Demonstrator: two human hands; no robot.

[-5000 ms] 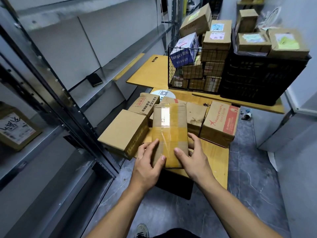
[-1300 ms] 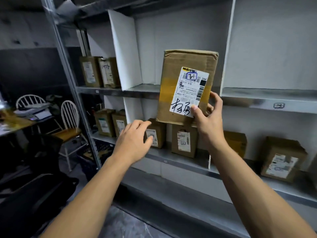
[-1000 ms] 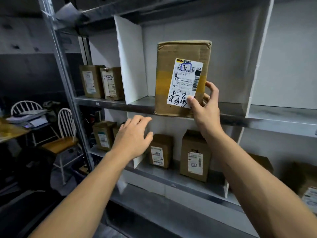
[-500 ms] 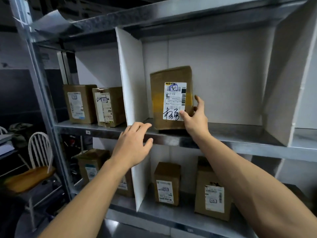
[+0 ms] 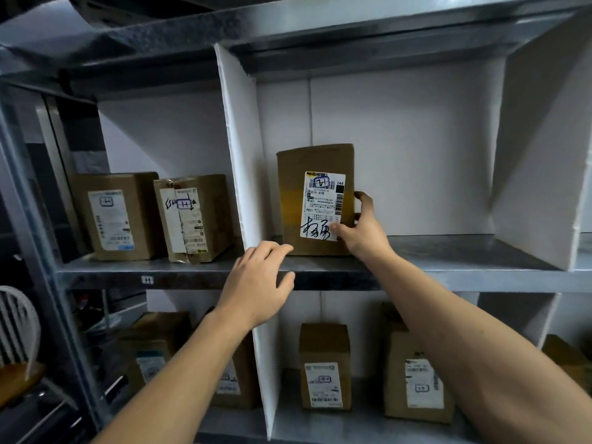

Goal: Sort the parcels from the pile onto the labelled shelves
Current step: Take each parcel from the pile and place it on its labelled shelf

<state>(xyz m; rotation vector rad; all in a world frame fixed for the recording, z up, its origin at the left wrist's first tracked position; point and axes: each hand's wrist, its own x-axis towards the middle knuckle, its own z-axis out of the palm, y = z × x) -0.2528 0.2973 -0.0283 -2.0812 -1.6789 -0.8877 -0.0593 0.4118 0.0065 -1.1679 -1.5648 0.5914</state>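
— Right, your right hand (image 5: 362,233) holds the parcel (image 5: 290,200) upright on the upper shelf (image 5: 448,267), in the compartment just right of the white divider (image 5: 243,149).

— Yes, and you can see how. Your thumb lies across the lower right corner of the shipping label (image 5: 322,200), while the fingers (image 5: 364,199) curl round the box's right edge. That is a pinch on the box, not a flat push.

— The parcel's base sits on the metal shelf, set a little back from the front lip. Its left side stands close to the divider; whether the two touch, I cannot tell.

— Your left hand (image 5: 256,283) holds nothing. Its fingers are spread and loosely bent in front of the shelf edge, just below and left of the parcel's lower corner. Whether a fingertip touches the box or the shelf, I cannot tell either.

— The label faces you, with black handwriting across its bottom and a blue-ringed mark at the top.

— Left of the divider you have a plain brown box (image 5: 118,216) and a taped box (image 5: 195,217) side by side, labels outward. A small tag marked H (image 5: 147,279) sits on the shelf's front edge below them.

— On the lower shelf (image 5: 352,424), more labelled boxes (image 5: 323,366) stand upright.

— And at the far left, beyond the rack's post, part of a white chair back (image 5: 16,328) shows.
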